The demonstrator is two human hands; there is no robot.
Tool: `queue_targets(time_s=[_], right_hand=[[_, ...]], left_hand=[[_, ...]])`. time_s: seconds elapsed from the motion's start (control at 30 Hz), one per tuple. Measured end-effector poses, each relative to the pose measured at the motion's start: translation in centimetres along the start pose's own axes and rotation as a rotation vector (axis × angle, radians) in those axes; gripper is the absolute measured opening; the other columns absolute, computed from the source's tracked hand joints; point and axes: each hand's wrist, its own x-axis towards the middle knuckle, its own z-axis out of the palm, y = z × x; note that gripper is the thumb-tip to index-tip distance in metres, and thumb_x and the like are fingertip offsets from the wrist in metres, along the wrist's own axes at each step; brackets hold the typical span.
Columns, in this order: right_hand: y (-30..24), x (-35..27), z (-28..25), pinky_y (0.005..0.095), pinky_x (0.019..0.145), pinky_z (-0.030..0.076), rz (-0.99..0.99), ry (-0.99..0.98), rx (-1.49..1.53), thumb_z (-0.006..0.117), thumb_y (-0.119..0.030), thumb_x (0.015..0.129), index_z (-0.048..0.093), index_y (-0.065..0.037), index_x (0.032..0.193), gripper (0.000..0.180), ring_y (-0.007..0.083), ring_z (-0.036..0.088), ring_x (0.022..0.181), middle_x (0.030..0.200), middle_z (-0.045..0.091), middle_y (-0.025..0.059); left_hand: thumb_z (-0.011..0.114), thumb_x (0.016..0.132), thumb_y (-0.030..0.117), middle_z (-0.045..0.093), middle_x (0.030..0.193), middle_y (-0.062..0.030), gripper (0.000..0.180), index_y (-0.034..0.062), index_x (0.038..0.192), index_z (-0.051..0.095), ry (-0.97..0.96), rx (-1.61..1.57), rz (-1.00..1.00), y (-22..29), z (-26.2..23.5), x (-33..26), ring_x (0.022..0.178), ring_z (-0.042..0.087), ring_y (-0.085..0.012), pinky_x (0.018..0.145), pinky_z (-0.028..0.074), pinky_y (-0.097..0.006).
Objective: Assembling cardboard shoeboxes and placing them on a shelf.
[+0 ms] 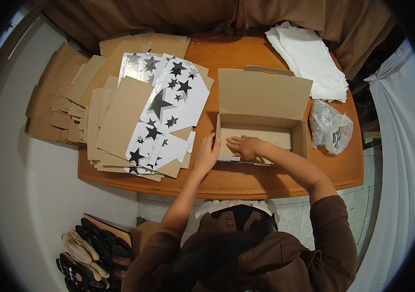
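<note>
A brown cardboard box (266,92) stands on the wooden table with its lid raised toward the far side. My right hand (247,147) reaches over the near wall into the box, fingers stretched and spread near its left inner end. Against the outside of the left wall lies my left hand (208,155), its fingers straight and holding nothing. A short white strip (228,158) shows along the near edge between my hands. The fingertips of my right hand seem to rest on the box's inside, though the exact contact is hard to see.
Flat cardboard blanks (120,117) overlap at the left, some showing white faces with black stars (160,104). White paper sheets (309,61) lie at the far right, above a clear plastic bag (331,127). Shoes (88,255) sit below, left of me. The table (246,182) has a curved near edge.
</note>
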Motion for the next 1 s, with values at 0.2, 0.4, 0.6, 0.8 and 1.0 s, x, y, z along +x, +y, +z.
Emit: queue_targets(time_s=[0.2,0.4,0.6,0.8,1.0], right_hand=[[-2.5,1.6,-1.5,0.0425,0.114,0.015,0.248,-0.320,-0.074,0.042,-0.035,0.092,0.012,-0.013,0.147,0.066,0.0187,0.011,0.141,0.155,0.005,0.0018],[-1.8,0.9,-1.7,0.0414,0.087,0.045,0.317,0.050,0.372,0.049,-0.022,0.089,0.057,-0.010,0.120,0.034,0.0339,0.059,0.099,0.114,0.060,0.0175],[-4.3,-5.4,-3.5,0.0397,0.085,0.046,0.226,0.475,0.600,0.046,-0.020,0.091,0.058,-0.005,0.116,0.031,0.0333,0.060,0.097,0.108,0.062,0.0184],[-7.5,-5.6,-3.4,0.0403,0.085,0.046,0.197,0.611,0.664,0.047,-0.020,0.091,0.061,-0.002,0.109,0.029,0.0347,0.060,0.096,0.104,0.064,0.0183],[-9.2,-4.4,-2.5,0.0408,0.077,0.048,0.189,0.763,0.332,0.056,-0.016,0.082,0.062,-0.003,0.091,0.017,0.0322,0.061,0.085,0.087,0.063,0.0137]], left_hand=[[0.038,0.097,0.028,0.054,0.112,-0.0204,0.038,-0.0006,0.120,0.048,0.021,-0.009,-0.009,-0.4,0.3,-0.6,0.106,0.053,-0.0348,0.091,0.040,-0.038],[0.032,0.100,0.038,0.052,0.117,-0.0168,0.048,-0.0020,0.121,0.047,-0.213,-0.320,-0.119,-4.3,0.0,0.0,0.111,0.049,-0.0258,0.096,0.035,-0.033],[0.026,0.100,0.045,0.046,0.129,-0.0150,0.057,-0.0024,0.129,0.040,-0.369,-0.201,-0.169,-4.2,-0.6,0.7,0.124,0.039,-0.0249,0.105,0.026,-0.032],[0.027,0.099,0.044,0.032,0.143,-0.0160,0.061,-0.0016,0.139,0.031,-0.208,-0.675,-0.084,-3.1,0.2,0.7,0.134,0.029,-0.0265,0.109,0.020,-0.032],[0.033,0.097,0.048,0.033,0.144,-0.0143,0.065,-0.0014,0.140,0.029,-0.280,-0.532,-0.192,-3.0,0.6,1.2,0.134,0.029,-0.0247,0.108,0.023,-0.033]])
